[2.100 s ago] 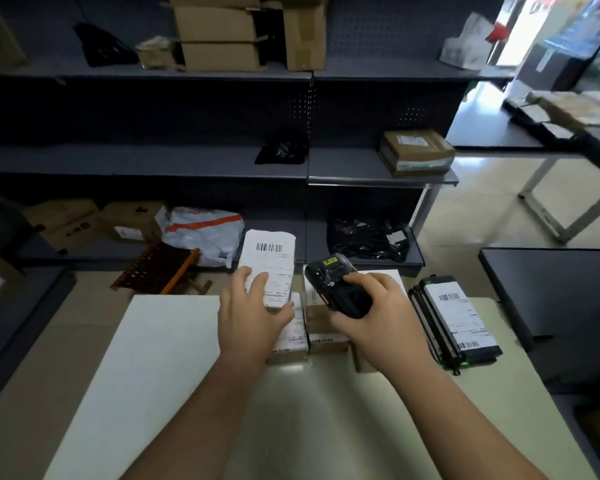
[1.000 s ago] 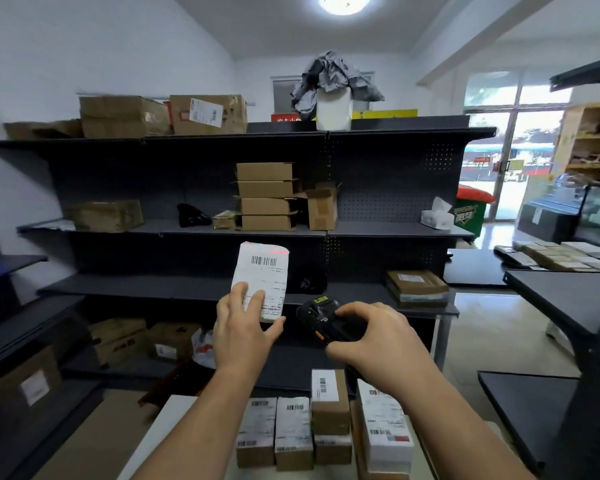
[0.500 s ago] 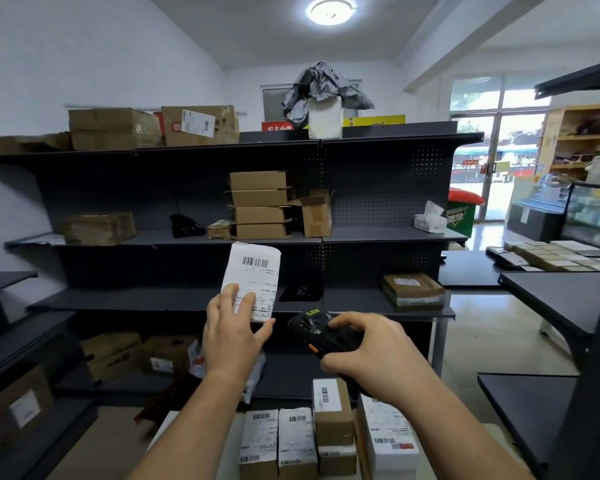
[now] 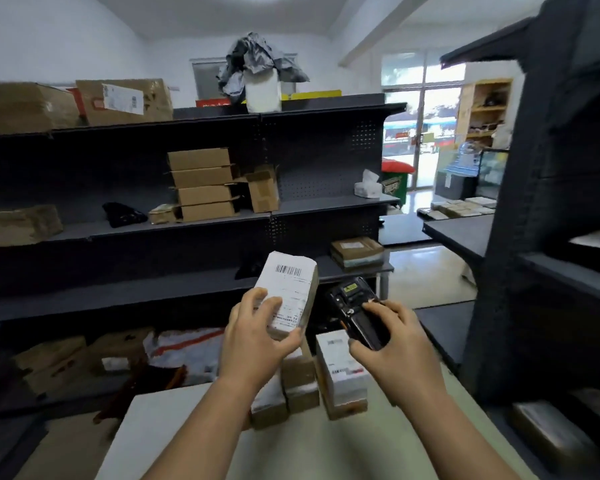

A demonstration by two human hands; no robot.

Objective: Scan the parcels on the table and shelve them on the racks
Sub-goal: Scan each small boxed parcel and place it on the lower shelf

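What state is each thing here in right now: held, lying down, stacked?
white parcel, held up by the left hand, barcode label facing the camera.
scanner, gripped in the right hand, beside the parcel.
table parcels, standing side by side on the table.
cardboard boxes, stacked four high on a rack shelf.

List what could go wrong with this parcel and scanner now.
The left grip holds the parcel by its lower end only; it might slip onto the boxes standing on the table. The scanner in the right grip sits beside the parcel, not facing its barcode, so a scan may miss.
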